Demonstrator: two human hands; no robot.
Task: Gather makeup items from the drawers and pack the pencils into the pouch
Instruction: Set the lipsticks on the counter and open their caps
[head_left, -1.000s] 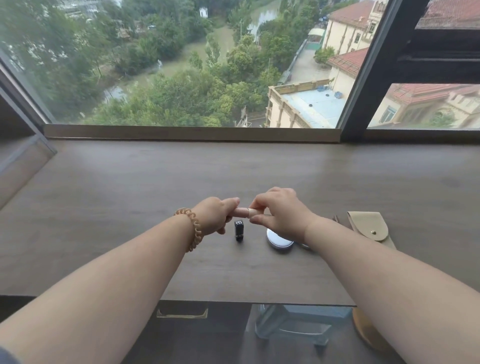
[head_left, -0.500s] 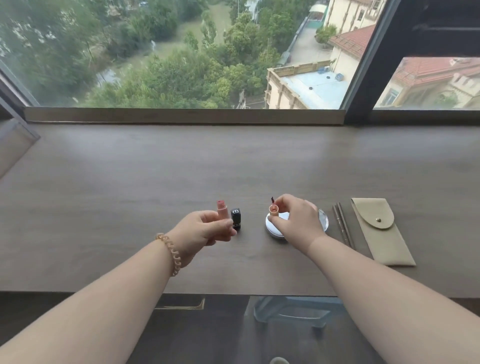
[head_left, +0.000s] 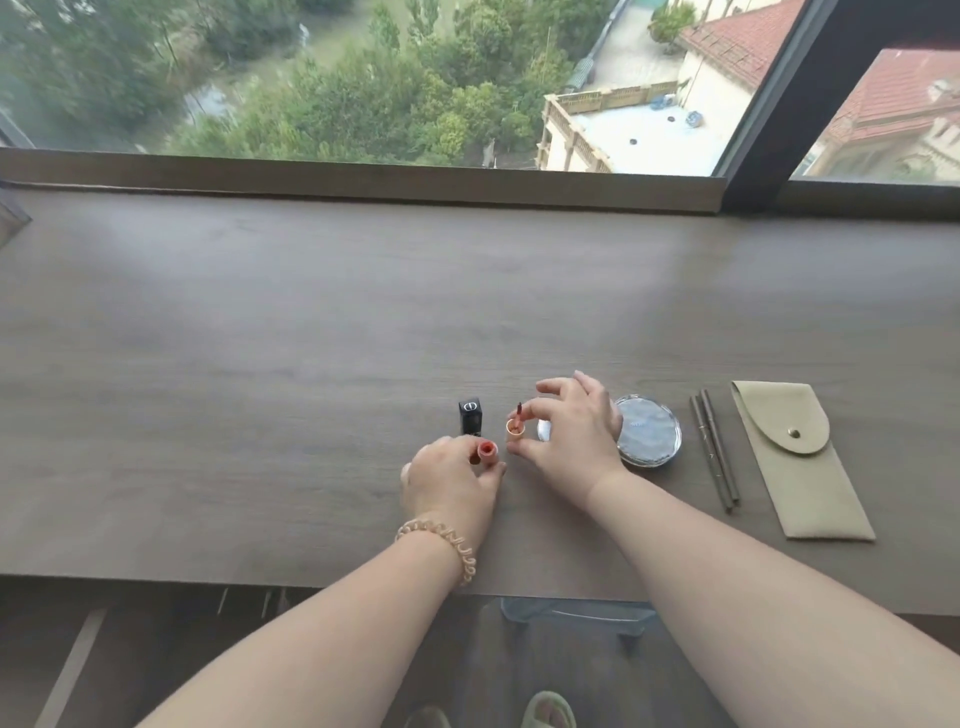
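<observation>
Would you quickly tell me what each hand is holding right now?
Left hand: closed on the lip gloss tube.
Right hand: holding the applicator cap.

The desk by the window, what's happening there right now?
A person is at a wooden desk with a lip gloss pulled apart: the left hand holds the open tube, the right hand holds its cap with the applicator wand. A black lipstick stands just behind the hands, a round compact lies to the right. Two makeup pencils lie beside the beige pouch, whose flap is snapped shut; neither is packed yet.
</observation>
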